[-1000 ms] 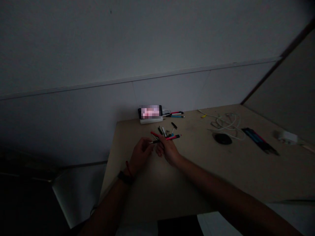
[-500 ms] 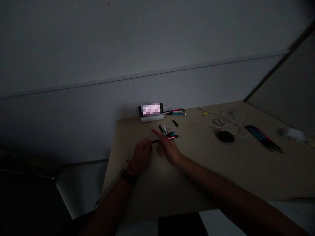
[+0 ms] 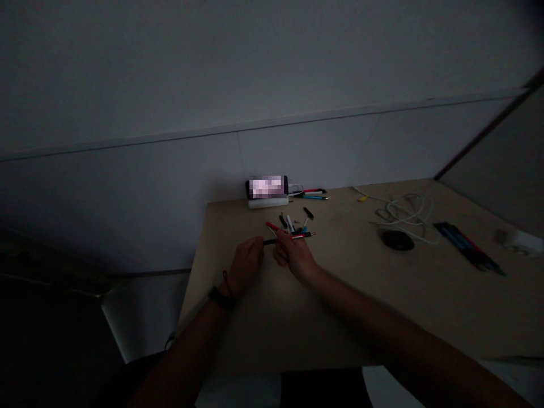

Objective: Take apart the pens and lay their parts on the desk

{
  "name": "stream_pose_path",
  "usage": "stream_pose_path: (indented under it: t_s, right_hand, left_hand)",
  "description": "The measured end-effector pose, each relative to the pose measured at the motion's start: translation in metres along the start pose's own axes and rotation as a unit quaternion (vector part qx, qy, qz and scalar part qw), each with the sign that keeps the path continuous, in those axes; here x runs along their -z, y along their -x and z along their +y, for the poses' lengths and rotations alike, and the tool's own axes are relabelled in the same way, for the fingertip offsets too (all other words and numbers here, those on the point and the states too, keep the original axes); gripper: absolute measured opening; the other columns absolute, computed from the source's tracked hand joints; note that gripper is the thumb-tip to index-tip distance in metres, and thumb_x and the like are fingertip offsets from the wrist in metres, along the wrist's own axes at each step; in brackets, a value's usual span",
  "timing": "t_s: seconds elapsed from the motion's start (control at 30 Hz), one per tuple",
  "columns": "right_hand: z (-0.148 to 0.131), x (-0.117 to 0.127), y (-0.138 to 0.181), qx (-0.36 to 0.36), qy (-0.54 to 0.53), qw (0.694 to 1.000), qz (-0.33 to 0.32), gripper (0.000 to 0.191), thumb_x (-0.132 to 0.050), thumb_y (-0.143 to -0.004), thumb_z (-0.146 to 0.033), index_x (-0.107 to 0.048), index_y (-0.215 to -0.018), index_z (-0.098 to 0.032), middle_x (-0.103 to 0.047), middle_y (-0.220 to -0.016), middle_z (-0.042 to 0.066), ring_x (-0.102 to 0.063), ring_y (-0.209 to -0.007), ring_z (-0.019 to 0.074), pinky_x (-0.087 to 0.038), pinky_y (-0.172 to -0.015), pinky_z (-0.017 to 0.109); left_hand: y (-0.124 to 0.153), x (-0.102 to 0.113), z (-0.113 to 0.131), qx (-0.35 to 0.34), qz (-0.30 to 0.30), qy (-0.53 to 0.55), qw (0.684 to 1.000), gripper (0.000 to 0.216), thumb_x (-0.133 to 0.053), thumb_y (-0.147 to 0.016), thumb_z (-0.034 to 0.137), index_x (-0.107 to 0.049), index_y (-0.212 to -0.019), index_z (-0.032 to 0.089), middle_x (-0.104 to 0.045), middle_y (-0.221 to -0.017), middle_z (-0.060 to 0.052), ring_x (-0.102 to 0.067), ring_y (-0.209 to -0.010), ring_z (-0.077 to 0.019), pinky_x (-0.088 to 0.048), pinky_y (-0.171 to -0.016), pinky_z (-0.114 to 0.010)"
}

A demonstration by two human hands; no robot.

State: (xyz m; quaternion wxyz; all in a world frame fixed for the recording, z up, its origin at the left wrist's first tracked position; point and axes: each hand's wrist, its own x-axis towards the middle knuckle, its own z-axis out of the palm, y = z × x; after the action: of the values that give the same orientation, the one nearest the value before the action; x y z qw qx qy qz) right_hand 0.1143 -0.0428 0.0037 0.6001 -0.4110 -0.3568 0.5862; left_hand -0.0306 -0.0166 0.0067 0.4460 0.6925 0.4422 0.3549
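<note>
The scene is very dim. Over the near left part of a pale wooden table (image 3: 340, 306), both my hands grip one pen (image 3: 270, 241) with a black front end and a red rear end. My left hand (image 3: 246, 265) pinches the black tip end. My right hand (image 3: 293, 256) is closed round the middle of the pen, whose red end sticks out to the right. Just behind my hands lies a small heap of loose pen parts (image 3: 293, 222), red, black, white and blue.
A phone (image 3: 267, 187) with a lit screen leans on a white block at the table's back edge, with two pens (image 3: 312, 194) beside it. To the right lie a coiled white cable (image 3: 403, 209), a dark round object (image 3: 396, 240) and a row of dark pens (image 3: 467, 255).
My hands have stayed together on the pen, with the left fingers shifting slightly along the tip. The camera has drifted a little, moving everything slightly right in the picture.
</note>
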Motion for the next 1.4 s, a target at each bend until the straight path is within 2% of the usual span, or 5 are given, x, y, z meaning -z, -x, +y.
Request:
stream_pose_path:
  t_s: [0.3, 0.57, 0.77, 0.93, 1.4]
  right_hand:
    - [0.0026, 0.0021, -0.0015, 0.028, 0.019, 0.999, 0.001, 0.053, -0.071, -0.076, -0.066, -0.045, -0.059, -0.024, -0.038, -0.041, -0.009, -0.037, -0.034, 0.0087, -0.027, -0.036, 0.024]
    - [0.0058, 0.0087, -0.0063, 0.007, -0.020, 0.998, 0.052, 0.055, -0.067, -0.082, -0.064, -0.042, -0.054, -0.024, -0.038, -0.039, -0.006, -0.037, -0.036, 0.0098, -0.028, -0.038, 0.025]
    - [0.0038, 0.0067, -0.0044, 0.002, -0.031, 0.998, 0.054, 0.053, -0.067, -0.083, -0.061, -0.043, -0.054, -0.023, -0.038, -0.040, -0.006, -0.038, -0.037, 0.0099, -0.029, -0.038, 0.025]
    - [0.0019, 0.0059, -0.0037, -0.006, -0.030, 0.998, 0.060, 0.053, -0.067, -0.083, -0.060, -0.045, -0.053, -0.022, -0.041, -0.039, -0.005, -0.038, -0.037, 0.0097, -0.028, -0.038, 0.024]
    - [0.0023, 0.0053, -0.0037, -0.021, -0.033, 0.997, 0.059, 0.056, -0.070, -0.079, -0.063, -0.047, -0.049, -0.022, -0.041, -0.039, -0.005, -0.039, -0.035, 0.0092, -0.028, -0.037, 0.024]
  left_hand:
    - [-0.0035, 0.0023, 0.0029, 0.048, -0.010, 0.055, 0.997, 0.069, -0.029, -0.094, 0.075, -0.045, -0.056, 0.020, -0.043, -0.051, 0.001, -0.040, -0.049, -0.0118, -0.032, -0.050, -0.029]
    - [-0.0028, -0.0017, -0.0011, 0.022, 0.014, 0.117, 0.993, 0.035, -0.068, -0.085, 0.049, -0.056, -0.099, 0.020, -0.053, -0.070, 0.004, -0.047, -0.059, -0.0106, -0.038, -0.055, -0.023]
    - [-0.0009, 0.0007, -0.0016, -0.014, -0.015, 0.072, 0.997, 0.028, -0.057, -0.094, 0.043, -0.057, -0.080, 0.018, -0.050, -0.066, 0.004, -0.045, -0.060, -0.0104, -0.038, -0.058, -0.023]
    - [-0.0011, -0.0005, -0.0020, -0.012, -0.013, 0.090, 0.996, 0.033, -0.051, -0.097, 0.051, -0.057, -0.090, 0.019, -0.052, -0.065, 0.004, -0.045, -0.057, -0.0108, -0.039, -0.057, -0.024]
    - [-0.0008, 0.0012, 0.0018, 0.003, 0.000, 0.027, 1.000, 0.068, -0.031, -0.099, 0.065, -0.052, -0.055, 0.018, -0.052, -0.053, -0.001, -0.047, -0.052, -0.0123, -0.038, -0.057, -0.028]
